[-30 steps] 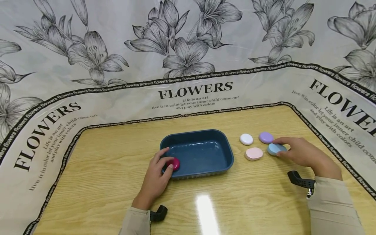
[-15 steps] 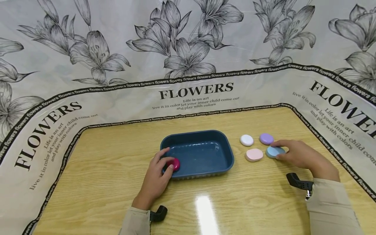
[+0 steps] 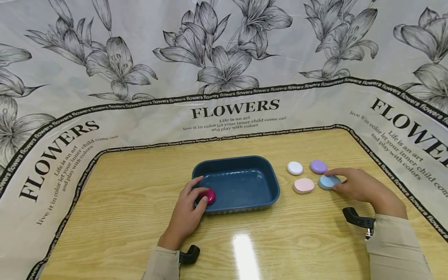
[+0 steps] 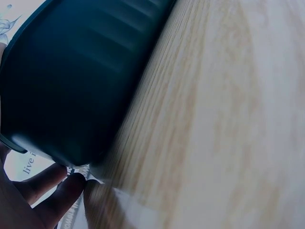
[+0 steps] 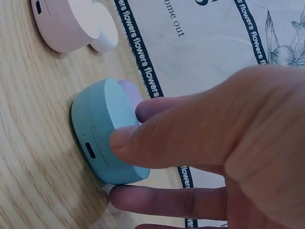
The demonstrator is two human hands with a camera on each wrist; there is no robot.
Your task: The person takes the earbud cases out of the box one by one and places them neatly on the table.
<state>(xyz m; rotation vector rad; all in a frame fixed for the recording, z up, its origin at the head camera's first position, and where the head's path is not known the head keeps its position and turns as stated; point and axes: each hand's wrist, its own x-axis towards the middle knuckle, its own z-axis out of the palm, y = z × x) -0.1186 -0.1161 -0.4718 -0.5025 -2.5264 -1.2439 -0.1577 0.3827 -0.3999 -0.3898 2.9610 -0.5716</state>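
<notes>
My left hand (image 3: pixel 189 210) reaches over the left end of a dark blue plastic basin (image 3: pixel 241 194), thumb and index finger pinching a glossy magenta rounded case (image 3: pixel 211 196) inside it. The basin's outer wall (image 4: pixel 81 81) fills much of the left wrist view. At the right, my right hand (image 3: pixel 360 186) holds a light blue earbud charging case (image 3: pixel 327 182) between thumb and fingers. It rests on the table, its port and lid seam showing on the side of the blue case (image 5: pixel 100 129) in the right wrist view.
A pink case (image 3: pixel 303 186) lies left of the blue one, with a white case (image 3: pixel 294 168) and a purple case (image 3: pixel 318 166) behind. They stand on a wooden table (image 3: pixel 122 210) right of the basin. A flower-printed cloth (image 3: pixel 140 128) borders the table.
The blue case has shifted slightly toward the near side with my right hand, a little farther from the purple one. My left hand and the magenta case stay in place.
</notes>
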